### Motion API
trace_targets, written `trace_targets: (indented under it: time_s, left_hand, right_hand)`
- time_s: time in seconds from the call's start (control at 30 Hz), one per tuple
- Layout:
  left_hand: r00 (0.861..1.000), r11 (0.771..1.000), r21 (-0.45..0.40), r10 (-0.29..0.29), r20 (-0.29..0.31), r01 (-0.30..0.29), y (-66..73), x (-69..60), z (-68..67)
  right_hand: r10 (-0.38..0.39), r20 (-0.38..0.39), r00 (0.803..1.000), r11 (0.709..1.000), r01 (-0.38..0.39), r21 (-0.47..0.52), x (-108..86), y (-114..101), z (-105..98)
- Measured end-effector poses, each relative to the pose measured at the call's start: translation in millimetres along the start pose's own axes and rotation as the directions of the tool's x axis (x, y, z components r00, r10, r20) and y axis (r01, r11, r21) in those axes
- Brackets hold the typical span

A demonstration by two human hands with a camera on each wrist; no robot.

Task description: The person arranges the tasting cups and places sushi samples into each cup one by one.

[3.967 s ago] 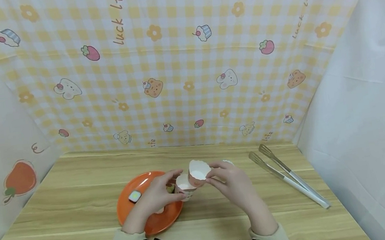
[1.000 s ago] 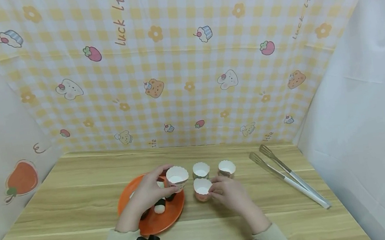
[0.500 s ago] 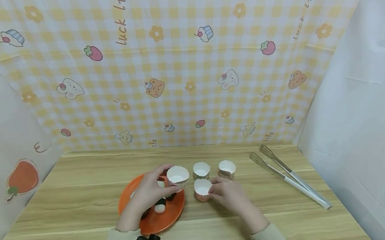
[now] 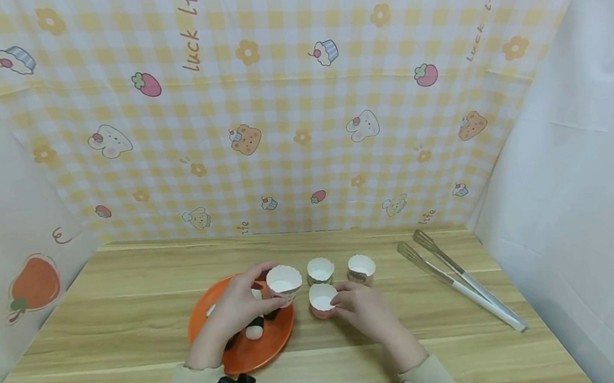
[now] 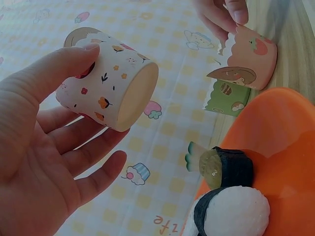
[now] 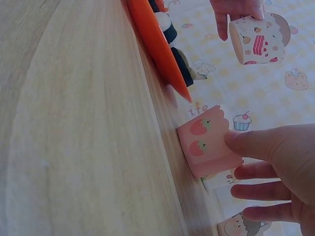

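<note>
Over the right edge of the orange plate (image 4: pixel 264 354), up off the wooden table (image 4: pixel 362 363) and in the left hand (image 4: pixel 240 305): white cup (image 5: pixel 106 78), pinched by its wall between thumb and fingers, with the lower fingers spread loosely. To its right and lower, across a short gap: pink cup (image 6: pixel 204 147), apparently standing on the table, pinched near the rim by thumb and fingers of the right hand (image 4: pixel 367 308). Mouth upward on both, with base toward the table; long axes close to upright, though with perhaps a slight lean on the white. Nearer to the white cup, left hand; nearer to the pink, right hand; no contact between the two cups. Directly on the far side of the pink cup: green cup (image 5: pixel 224 98). Farther right, just past the right hand: another cup (image 4: pixel 361 265), with a brown patch on its front

In looks, scalloped rims and plain white linings. On the white cup, small orange and red flowers, a red cake slice, and a rounded brown flap above the rim; on the pink cup, strawberries with green tops; both seemingly of thin card, likely to dent under a hard squeeze
</note>
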State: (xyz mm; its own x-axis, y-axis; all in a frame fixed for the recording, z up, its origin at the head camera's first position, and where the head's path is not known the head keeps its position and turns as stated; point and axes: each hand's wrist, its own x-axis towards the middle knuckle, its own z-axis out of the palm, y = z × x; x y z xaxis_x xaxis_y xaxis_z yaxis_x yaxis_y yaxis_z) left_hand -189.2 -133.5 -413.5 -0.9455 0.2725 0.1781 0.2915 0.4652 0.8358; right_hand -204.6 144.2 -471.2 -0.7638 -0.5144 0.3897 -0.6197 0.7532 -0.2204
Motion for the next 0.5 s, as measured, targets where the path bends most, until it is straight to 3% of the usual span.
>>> trace_targets:
  time_s: [0.5]
  left_hand:
    - [1.0, 1.0, 0.011, 0.002, 0.004, -0.002, -1.0, 0.2, 0.6]
  right_hand:
    - [-0.012, 0.004, 1.0, 1.0, 0.012, 0.0, 0.8, -2.7, -7.2]
